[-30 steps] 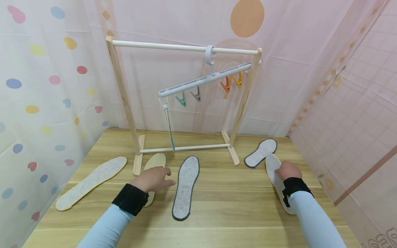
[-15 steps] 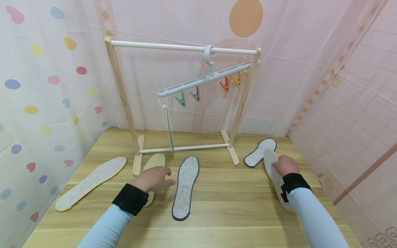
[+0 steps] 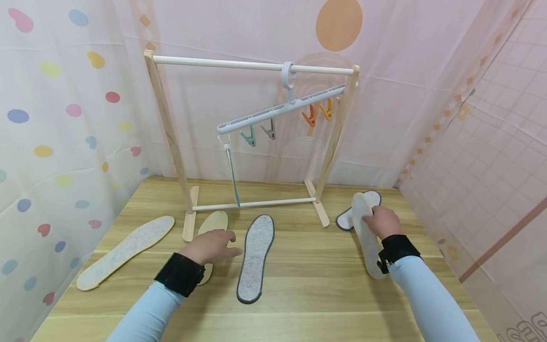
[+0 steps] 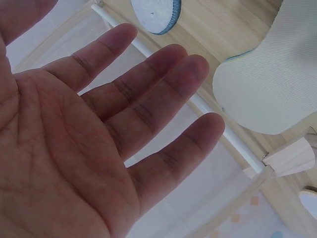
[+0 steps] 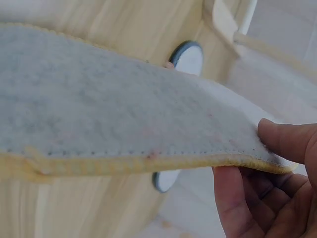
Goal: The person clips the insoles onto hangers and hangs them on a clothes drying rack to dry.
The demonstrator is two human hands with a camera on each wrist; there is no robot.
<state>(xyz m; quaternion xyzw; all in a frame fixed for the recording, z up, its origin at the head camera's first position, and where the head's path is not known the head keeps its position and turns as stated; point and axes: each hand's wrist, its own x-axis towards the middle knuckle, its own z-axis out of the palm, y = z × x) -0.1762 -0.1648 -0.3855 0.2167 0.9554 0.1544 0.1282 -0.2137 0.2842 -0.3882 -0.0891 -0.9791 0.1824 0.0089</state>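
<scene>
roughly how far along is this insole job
Looks done: one thin piece, probably an insole seen edge-on, hangs from the lower end of the tilted hanger. In hand: the right hand pinches a yellow-edged insole, not yet hung. Apparently left: four insoles on the table, one partly hidden by the left hand; the teal, grey, orange and yellow clips hold nothing.

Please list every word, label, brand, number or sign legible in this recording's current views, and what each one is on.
"BEST" (uncertain: outlined letters, partly cut off by the head view's edge): on the printed sheet at the right.
No other text that I can read: none on the insole held by the right hand, nor on the hanger.
</scene>
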